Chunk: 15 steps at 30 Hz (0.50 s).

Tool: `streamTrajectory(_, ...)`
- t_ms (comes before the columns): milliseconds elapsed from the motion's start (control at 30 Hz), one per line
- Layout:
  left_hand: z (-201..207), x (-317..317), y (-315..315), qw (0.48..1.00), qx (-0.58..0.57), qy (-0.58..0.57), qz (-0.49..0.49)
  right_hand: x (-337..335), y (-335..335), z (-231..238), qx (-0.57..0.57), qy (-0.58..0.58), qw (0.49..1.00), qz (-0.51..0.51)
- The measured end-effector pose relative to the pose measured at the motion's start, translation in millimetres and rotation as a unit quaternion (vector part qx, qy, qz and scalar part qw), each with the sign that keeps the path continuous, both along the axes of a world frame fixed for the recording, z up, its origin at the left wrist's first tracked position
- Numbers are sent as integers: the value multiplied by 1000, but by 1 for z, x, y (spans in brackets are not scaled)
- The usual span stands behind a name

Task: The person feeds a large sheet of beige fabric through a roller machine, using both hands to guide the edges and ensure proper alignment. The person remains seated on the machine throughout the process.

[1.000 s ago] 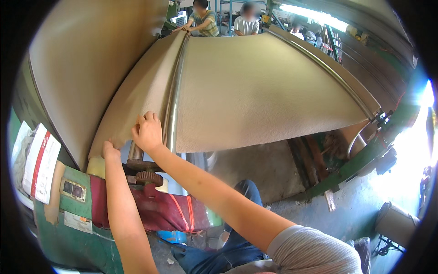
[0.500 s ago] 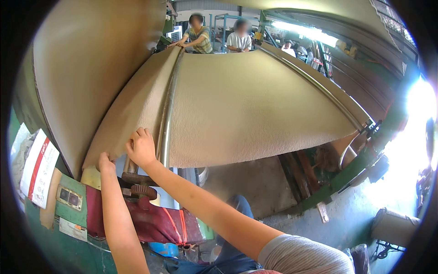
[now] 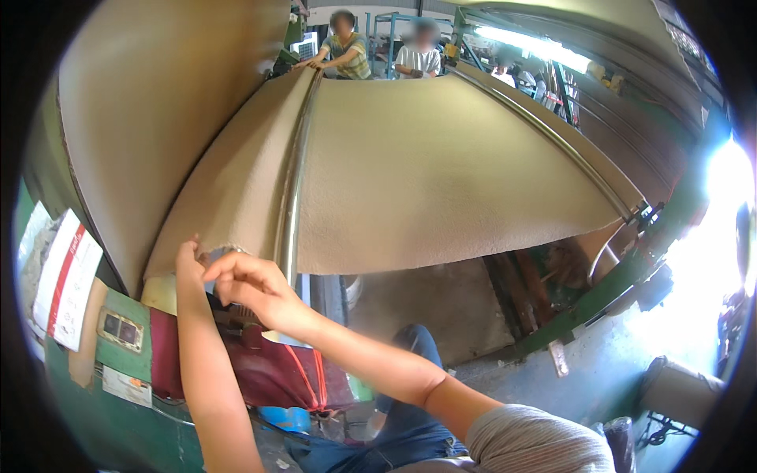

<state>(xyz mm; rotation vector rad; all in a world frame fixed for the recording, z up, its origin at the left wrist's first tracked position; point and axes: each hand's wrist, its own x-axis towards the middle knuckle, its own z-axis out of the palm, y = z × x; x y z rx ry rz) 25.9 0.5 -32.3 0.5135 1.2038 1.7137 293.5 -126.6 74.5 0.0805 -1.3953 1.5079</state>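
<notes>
A wide beige sheet of fleecy fabric [image 3: 441,173] stretches away from me over metal rollers. My left hand [image 3: 189,256] is at its near left edge, fingertips on top of the fabric and closed on the rim; the thumb is hidden. Just right of it, my right hand [image 3: 260,290] hovers below that edge with fingers loosely bent and apart, nothing visible in them. The left metal roller [image 3: 293,185] runs lengthwise beside the hands. Under my right hand, a dark red cloth cover [image 3: 252,378] drapes over the machine's near end.
Two people [image 3: 344,54] stand at the far end, one with hands on the fabric by the roller. A second roller [image 3: 552,134] lies at right. A tall brown sheet [image 3: 165,102] rises at left. Green machine frame [image 3: 583,315] curves along the right; a switch box [image 3: 122,329] is near left.
My right hand has come off the fabric by the roller and moved down toward me. My left hand has shifted slightly up along the edge. The view has tilted a little.
</notes>
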Motion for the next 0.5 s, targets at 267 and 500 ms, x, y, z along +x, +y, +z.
streamTrajectory(267, 6, -43, -8, 996, -14, -3, -87, 16, -105, 109, 66, 356, 888, 283)
streamTrajectory(500, 20, -12, 7, 987, -67, 1, -146, 15, -135, 128, 104, 428, 848, 294)
